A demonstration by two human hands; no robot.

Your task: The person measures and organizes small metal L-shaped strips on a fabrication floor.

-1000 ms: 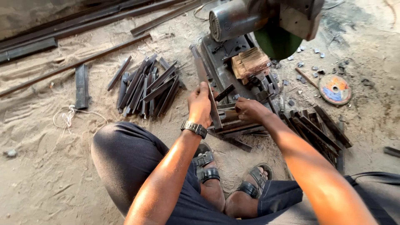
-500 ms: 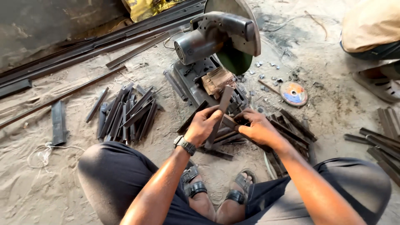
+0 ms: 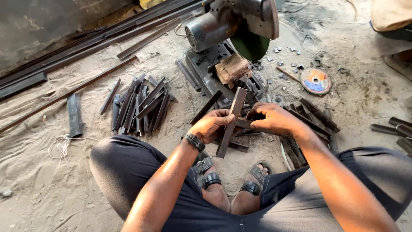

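Before the chop saw, on the sandy floor, a squatting person works cut steel.
Since a moment ago the flat steel bar has been lifted upright in front of the saw; left hand wraps it, right hand is closed on a short dark piece just beside it.

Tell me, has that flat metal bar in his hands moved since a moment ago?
Yes. The flat metal bar has been lifted off the heap by the left hand, rising away from the chop saw base, toward the person.
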